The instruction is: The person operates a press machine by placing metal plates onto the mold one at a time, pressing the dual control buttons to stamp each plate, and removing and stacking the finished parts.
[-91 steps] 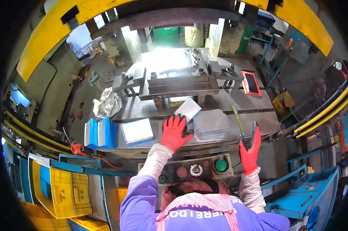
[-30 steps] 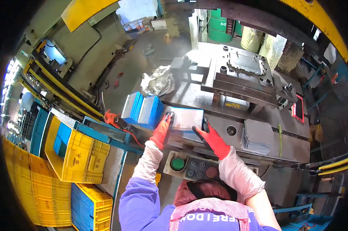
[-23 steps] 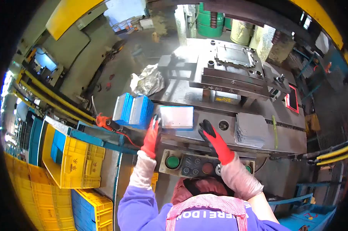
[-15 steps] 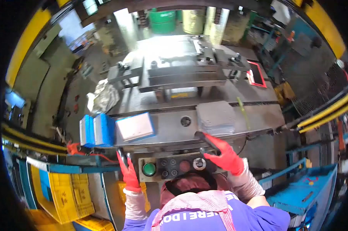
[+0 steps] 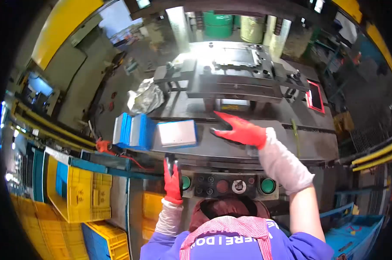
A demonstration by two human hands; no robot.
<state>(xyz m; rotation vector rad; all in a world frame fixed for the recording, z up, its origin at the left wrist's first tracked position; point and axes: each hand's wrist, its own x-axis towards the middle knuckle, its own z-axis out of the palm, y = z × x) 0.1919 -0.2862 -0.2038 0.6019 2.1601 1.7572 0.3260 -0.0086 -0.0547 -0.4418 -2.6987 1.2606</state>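
Observation:
My right hand (image 5: 243, 131), in a red glove with dark fingertips, reaches over the front of the metal press table (image 5: 315, 145). Its thumb and fingers are spread with nothing between them. Under and behind it lies a stack of grey sheets, largely hidden by the hand and sleeve. My left hand (image 5: 173, 182), gloved alike, points forward beside the left green button (image 5: 185, 182) of the control panel (image 5: 204, 184), fingers stretched and empty. Ahead of it on the table is a white-topped plate stack with blue edges (image 5: 177, 133).
Blue-edged plates (image 5: 133, 131) stand at the table's left, near crumpled silvery wrapping (image 5: 146, 97). A metal die (image 5: 235, 89) occupies the table's middle. A red-framed tablet (image 5: 315, 96) lies at right. Yellow crates (image 5: 81, 195) are at lower left, a blue cart (image 5: 352, 234) at lower right.
My right hand has moved forward from the table's front edge to over the grey sheets. The view has shifted left, so the scene sits farther right, and the right green button now shows.

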